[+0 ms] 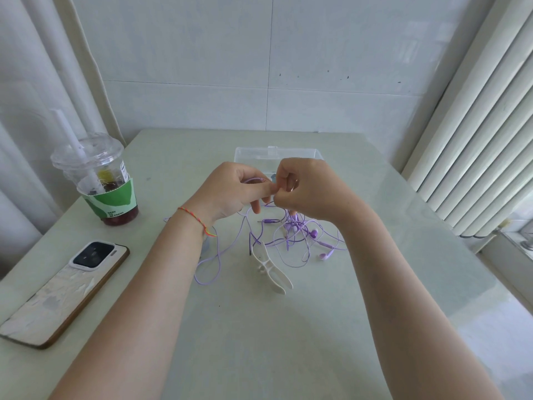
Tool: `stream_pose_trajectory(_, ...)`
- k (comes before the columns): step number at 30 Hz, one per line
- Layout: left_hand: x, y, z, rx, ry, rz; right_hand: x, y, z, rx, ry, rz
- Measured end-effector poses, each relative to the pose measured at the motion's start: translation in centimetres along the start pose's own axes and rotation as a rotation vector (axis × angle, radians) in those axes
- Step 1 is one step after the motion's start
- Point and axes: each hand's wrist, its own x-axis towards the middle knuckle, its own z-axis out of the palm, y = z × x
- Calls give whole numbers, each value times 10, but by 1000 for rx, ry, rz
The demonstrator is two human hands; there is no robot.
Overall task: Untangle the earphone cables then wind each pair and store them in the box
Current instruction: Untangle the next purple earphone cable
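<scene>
Purple earphone cables (291, 235) lie in a tangled heap on the pale table, with loops trailing left and toward me. My left hand (230, 192) and my right hand (305, 189) are raised together above the heap, fingertips meeting. Each pinches a strand of the purple cable between them. A purple earbud (323, 256) and a jack plug (269, 222) lie in the tangle. Behind my hands stands a clear plastic box (251, 154), partly hidden by them. A white cable winder (271, 269) lies just in front of the heap.
A plastic cup (101, 180) with a straw and dark red drink stands at the left. A phone (60, 293) lies face down at the near left. White blinds (476, 140) hang at the right beyond the table edge.
</scene>
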Motion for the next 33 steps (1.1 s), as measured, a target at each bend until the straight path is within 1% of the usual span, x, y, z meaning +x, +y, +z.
stream_pose_trajectory(5,1,0,3,-91,21,21,1,-1,4,-32,80,-22)
stream_pose_trajectory(8,2,3,6,-169,79,68,1,-1,5,-71,141,-37)
stream_pose_trajectory(12,3,7,10,-268,166,161,2,-4,2,-71,268,-44)
stream_pose_trajectory(14,4,8,12,-338,199,184,3,-5,1,-68,290,-33)
stream_pose_trajectory(16,3,8,14,-385,221,186,3,-5,1,-94,265,9)
stream_pose_trajectory(19,3,8,19,-427,269,148,4,-2,2,-132,202,73)
stream_pose_trajectory(20,4,7,18,-471,313,118,4,0,0,-128,178,87)
stream_pose_trajectory(21,6,6,15,-534,383,80,5,4,-1,-104,144,106)
stream_pose_trajectory(23,10,-1,3,-662,585,2,6,13,-7,-28,75,151)
stream_pose_trajectory(24,12,-8,-5,-704,690,-34,8,18,-9,-29,63,169)
stream_pose_trajectory(26,14,-21,-18,-760,837,-95,11,29,-12,-94,113,199)
stream_pose_trajectory(27,13,-26,-21,-780,870,-115,12,32,-12,-116,174,213)
stream_pose_trajectory(30,15,-32,-21,-825,876,-129,16,35,-11,-104,378,235)
stream_pose_trajectory(31,16,-31,-19,-839,868,-128,16,34,-12,-47,415,244)
stream_pose_trajectory(33,17,-31,-16,-857,851,-124,14,31,-13,171,387,274)
